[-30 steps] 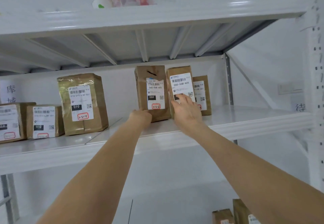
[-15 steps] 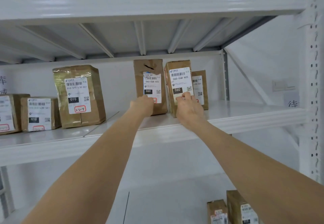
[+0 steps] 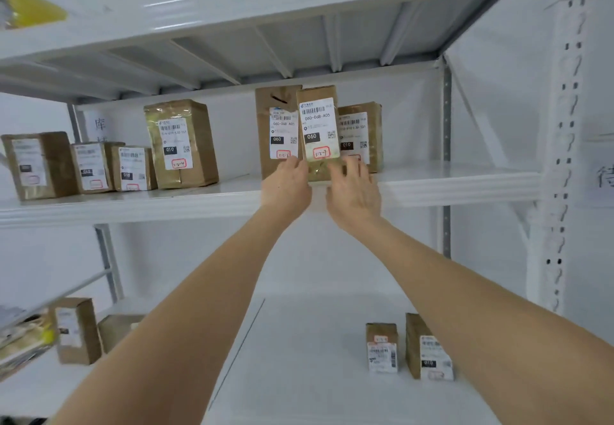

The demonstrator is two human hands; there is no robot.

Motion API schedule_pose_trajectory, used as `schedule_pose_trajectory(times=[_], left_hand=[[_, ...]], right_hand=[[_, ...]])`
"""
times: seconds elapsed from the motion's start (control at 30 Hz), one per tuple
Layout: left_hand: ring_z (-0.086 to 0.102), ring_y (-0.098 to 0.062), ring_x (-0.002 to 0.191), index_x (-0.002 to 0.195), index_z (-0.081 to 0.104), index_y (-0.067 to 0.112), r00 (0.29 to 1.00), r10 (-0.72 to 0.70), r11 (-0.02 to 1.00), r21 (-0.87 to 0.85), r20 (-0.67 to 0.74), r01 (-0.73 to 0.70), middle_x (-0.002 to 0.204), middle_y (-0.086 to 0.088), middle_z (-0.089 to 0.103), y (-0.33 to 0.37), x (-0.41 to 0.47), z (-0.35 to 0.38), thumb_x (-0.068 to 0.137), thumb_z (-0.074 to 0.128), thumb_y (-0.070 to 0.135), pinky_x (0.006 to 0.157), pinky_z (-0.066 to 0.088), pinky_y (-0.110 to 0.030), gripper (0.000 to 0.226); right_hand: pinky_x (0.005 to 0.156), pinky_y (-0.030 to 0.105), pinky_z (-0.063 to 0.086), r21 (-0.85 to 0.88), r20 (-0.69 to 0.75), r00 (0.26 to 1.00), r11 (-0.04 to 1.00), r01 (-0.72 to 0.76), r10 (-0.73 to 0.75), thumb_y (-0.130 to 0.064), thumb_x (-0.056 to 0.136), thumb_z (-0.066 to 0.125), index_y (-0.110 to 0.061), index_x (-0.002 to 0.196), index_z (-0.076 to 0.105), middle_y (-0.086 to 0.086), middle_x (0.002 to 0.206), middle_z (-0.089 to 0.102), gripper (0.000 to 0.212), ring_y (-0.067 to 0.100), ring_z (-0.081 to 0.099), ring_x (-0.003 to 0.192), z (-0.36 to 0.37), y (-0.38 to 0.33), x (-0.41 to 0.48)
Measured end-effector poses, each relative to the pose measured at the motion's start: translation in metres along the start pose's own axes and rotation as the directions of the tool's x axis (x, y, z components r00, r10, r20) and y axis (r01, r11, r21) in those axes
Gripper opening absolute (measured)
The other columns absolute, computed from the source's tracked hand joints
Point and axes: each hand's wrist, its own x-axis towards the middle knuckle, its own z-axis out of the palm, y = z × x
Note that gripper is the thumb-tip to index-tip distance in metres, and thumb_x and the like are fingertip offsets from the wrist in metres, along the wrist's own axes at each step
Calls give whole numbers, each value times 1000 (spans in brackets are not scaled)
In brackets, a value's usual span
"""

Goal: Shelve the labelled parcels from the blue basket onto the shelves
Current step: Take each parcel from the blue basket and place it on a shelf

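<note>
A brown parcel labelled 060-06B-A05 [image 3: 317,125] stands upright on the middle shelf [image 3: 448,185]. It sits between another 060 parcel [image 3: 275,118] on its left and a 010 parcel [image 3: 362,132] on its right. My left hand [image 3: 287,187] presses against the lower edge where the two 060 parcels meet, and its fingers are bunched and partly hidden. My right hand [image 3: 354,192] is at the parcel's lower right corner with fingers spread, holding nothing. The blue basket is out of sight.
Several more labelled parcels [image 3: 181,143] line the middle shelf to the left. The lower shelf [image 3: 299,341] carries two small parcels [image 3: 382,346] at the right and others [image 3: 78,330] at the left. A perforated white upright [image 3: 564,158] frames the right side.
My right hand has slid down off the parcel's label and opened at its lower right. My left hand has shifted right to the parcel's lower left. The label now shows in full.
</note>
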Motion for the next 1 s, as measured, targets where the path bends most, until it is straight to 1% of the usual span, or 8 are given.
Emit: schedule_pose_trajectory(times=[0.1,0.37,0.5,0.57,0.67,0.73,0.83,1.0], left_hand=[[48,-22,116,125,50,15,998,-8,1000,11,56,8,126,-3,48,31,-37,8,88,45,6,71,40,-33,38],[42,-18,123,134,43,19,947,-69,997,57,313,54,134,-1,41,76,-124,53,93,45,14,75,41,-29,41],[42,-17,123,135,41,18,891,-67,998,25,449,63,135,-2,40,92,-176,95,93,45,15,71,40,-27,42],[40,-18,124,135,40,19,832,-72,997,21,549,72,136,-2,38,98,-208,121,93,46,16,75,42,-29,43],[39,-19,126,136,39,20,723,-60,997,4,689,80,136,-3,36,104,-262,166,93,47,16,84,44,-32,44],[39,-20,126,136,39,20,627,-51,994,-24,777,111,136,-3,35,106,-301,196,93,46,15,87,44,-33,44],[41,-22,123,137,39,19,475,-31,983,-60,879,174,138,-4,35,105,-363,239,93,46,12,88,45,-35,45],[47,-27,117,137,40,14,225,13,966,-71,974,250,139,-8,34,100,-460,302,94,48,12,90,48,-38,44]], right_hand=[[99,35,33,39,56,998,999,17,-19,-16,90,52,-21,135,43,5,140,35,46,25,34,129,-4,18,-40],[97,33,35,81,228,973,995,-61,41,-15,90,53,-20,136,42,4,140,35,47,23,37,126,15,64,-142],[77,34,43,65,388,918,991,-120,86,-15,91,52,-22,137,39,3,132,42,49,23,53,108,36,87,-203],[62,34,42,36,496,858,985,-171,131,-13,92,49,-24,138,36,2,130,49,49,26,61,97,52,99,-240],[63,31,39,-34,660,722,968,-249,209,-16,94,44,-26,141,29,0,124,59,51,28,64,92,80,120,-300],[61,30,38,-86,740,622,953,-289,255,-19,96,42,-26,143,26,2,104,65,50,27,63,83,97,133,-342],[53,29,34,-169,816,480,928,-333,321,-19,96,41,-25,145,21,-1,78,56,53,20,52,63,121,150,-406],[54,32,40,-273,884,253,874,-403,393,-21,97,46,-23,150,14,5,122,57,61,27,61,87,167,178,-513]])
